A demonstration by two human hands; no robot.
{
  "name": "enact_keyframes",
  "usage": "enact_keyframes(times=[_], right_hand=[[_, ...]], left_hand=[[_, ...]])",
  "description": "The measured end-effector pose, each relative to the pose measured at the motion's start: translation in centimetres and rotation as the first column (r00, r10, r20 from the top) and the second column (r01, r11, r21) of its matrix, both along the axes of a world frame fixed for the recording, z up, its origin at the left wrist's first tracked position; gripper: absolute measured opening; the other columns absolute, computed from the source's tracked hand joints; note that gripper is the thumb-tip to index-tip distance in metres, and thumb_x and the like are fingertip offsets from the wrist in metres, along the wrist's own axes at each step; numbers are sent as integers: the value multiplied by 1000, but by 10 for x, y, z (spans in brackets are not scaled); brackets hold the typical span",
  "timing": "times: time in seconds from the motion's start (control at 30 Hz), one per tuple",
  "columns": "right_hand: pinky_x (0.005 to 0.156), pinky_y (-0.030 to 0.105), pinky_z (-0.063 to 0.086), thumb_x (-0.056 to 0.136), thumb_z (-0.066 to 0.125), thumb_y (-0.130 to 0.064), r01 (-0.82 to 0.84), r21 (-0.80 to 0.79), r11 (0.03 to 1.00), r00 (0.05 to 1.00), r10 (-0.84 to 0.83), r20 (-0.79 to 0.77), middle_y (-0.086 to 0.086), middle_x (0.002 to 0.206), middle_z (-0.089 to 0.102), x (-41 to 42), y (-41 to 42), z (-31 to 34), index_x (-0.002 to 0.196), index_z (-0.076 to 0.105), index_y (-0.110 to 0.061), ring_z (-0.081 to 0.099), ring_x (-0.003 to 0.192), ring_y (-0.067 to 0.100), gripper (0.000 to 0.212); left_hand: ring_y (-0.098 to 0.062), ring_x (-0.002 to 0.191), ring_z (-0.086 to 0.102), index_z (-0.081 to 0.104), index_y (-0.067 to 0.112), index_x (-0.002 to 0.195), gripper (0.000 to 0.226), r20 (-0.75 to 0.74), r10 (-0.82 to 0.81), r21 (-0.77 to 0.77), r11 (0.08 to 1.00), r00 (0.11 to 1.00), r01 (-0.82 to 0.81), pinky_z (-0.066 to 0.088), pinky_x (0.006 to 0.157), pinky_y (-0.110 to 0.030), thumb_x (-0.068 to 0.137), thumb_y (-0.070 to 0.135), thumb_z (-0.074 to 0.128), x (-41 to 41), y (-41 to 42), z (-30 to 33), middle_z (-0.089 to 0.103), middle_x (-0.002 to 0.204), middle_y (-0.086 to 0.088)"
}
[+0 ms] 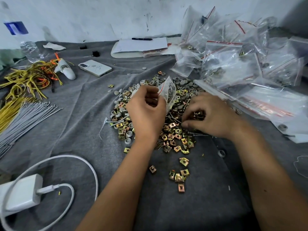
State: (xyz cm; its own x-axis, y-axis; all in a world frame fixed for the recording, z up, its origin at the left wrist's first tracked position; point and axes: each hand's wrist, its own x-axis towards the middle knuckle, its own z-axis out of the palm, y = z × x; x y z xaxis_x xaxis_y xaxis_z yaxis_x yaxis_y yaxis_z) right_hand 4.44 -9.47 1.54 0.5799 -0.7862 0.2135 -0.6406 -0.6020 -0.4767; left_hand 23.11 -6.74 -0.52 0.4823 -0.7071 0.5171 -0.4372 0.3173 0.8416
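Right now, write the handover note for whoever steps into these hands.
Left hand pinches a small zip bag with some metal parts already inside.
Right hand has its fingers curled in the pile of clip nuts, screws and grey caps; whether it has a part yet is unclear.
Done: filled bags heaped at the far right.
Left: probably finish filling this bag, seal it and add it to the heap.
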Motion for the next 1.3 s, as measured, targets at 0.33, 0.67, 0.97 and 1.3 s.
enact_keyframes(times=[0.33,0.67,0.97,1.3], right_hand=[[94,41,50,88,78,-27,-24,166,986,992,3,122,-14,92,67,1,-1,-3,90,68,-28,61,95,5,10],[82,26,59,86,78,0,130,-17,991,903,-111,415,-5,89,76,7,-2,-7,100,79,-16,72,84,4,21],[64,10,49,78,89,-18,216,-23,976,874,-183,449,-12,72,74,5,-1,-5,92,71,-15,70,66,1,23],[76,33,43,76,87,-42,207,-10,978,976,-207,-74,-15,91,58,-16,-13,-5,90,73,-40,52,87,6,20]], left_hand=[[-7,66,63,71,12,91,11,114,-48,-16,999,992,50,52,59,-19,85,4,73,-2,-1,-5,67,77,7],[-9,67,62,70,10,88,11,328,-121,-28,990,937,137,53,61,-28,81,4,76,-9,-1,-8,67,76,4],[-6,67,61,71,10,89,10,303,-110,-29,992,947,125,53,62,-22,82,4,75,-10,0,-7,67,77,5],[-6,67,61,72,9,90,6,183,-40,-38,998,982,47,49,62,-16,87,4,72,-7,3,-3,68,78,3]])
